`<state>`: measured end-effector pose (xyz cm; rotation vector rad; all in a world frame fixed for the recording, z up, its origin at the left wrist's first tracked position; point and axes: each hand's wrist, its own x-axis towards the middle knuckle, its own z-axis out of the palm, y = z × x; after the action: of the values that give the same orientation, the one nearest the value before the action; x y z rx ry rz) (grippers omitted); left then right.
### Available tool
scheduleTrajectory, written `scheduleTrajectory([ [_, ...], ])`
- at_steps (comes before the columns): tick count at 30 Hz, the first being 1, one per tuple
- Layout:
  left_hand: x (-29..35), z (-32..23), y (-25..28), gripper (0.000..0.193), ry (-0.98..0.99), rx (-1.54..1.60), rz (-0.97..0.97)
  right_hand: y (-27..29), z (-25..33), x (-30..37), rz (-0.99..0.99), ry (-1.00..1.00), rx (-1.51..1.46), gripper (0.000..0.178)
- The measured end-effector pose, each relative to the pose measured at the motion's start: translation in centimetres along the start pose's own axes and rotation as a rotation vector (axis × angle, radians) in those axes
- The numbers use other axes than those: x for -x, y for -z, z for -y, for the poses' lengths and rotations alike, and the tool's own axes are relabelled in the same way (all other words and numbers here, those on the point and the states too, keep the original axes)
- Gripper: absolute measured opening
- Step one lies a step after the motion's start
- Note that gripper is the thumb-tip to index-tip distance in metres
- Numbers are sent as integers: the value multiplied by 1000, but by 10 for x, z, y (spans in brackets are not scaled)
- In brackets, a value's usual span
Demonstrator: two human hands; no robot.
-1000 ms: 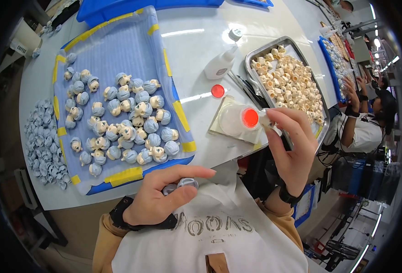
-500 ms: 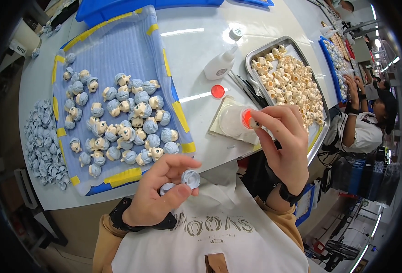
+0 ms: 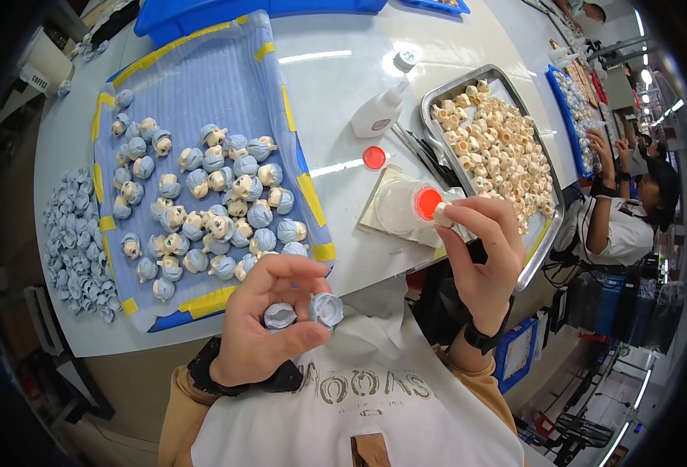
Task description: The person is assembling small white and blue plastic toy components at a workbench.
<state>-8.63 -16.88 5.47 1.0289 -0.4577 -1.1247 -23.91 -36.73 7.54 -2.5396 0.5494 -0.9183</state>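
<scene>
My left hand (image 3: 256,342) is closed round two pale blue doll hair pieces. One hollow hair piece (image 3: 326,310) is pinched between thumb and fingertips; a second hair piece (image 3: 280,315) is tucked in the palm. Between thumb and forefinger, my right hand (image 3: 485,268) pinches a small cream doll face piece (image 3: 442,215). It is just right of the red-orange mouth of a translucent jar (image 3: 396,205), which stands on a pale square pad (image 3: 370,212). Right of that hand lies a metal tray (image 3: 552,227) heaped with cream face pieces (image 3: 499,140).
A blue cloth-lined tray (image 3: 180,86), taped yellow, holds many blue-haired doll heads (image 3: 219,226). Loose hair pieces (image 3: 75,241) are piled at its left. A white squeeze bottle (image 3: 378,110), a red cap (image 3: 374,157) and tweezers (image 3: 425,156) lie beyond the jar. A co-worker (image 3: 620,226) sits at right.
My right hand has drawn the face piece slightly right and down, off the jar's mouth. My left fingers have shifted, showing more of the tucked hair piece.
</scene>
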Motion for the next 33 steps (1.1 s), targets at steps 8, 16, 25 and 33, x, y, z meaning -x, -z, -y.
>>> scheduleTrajectory([
  [8, 0, 4, 1, 36, -51, -77, 50, -9, 51, -2, 103, 153, -576, 39],
  [16, 2, 6, 7, 32, -80, -157, 80, -18, 54, -3, 301, 201, -519, 43],
  [25, -2, 0, 4, 34, 142, -11, 45, -47, 63, 11, 87, 197, -203, 36],
  [33, 5, -1, 5, 31, 49, -218, 32, -47, 59, 11, 60, 202, -312, 33],
])
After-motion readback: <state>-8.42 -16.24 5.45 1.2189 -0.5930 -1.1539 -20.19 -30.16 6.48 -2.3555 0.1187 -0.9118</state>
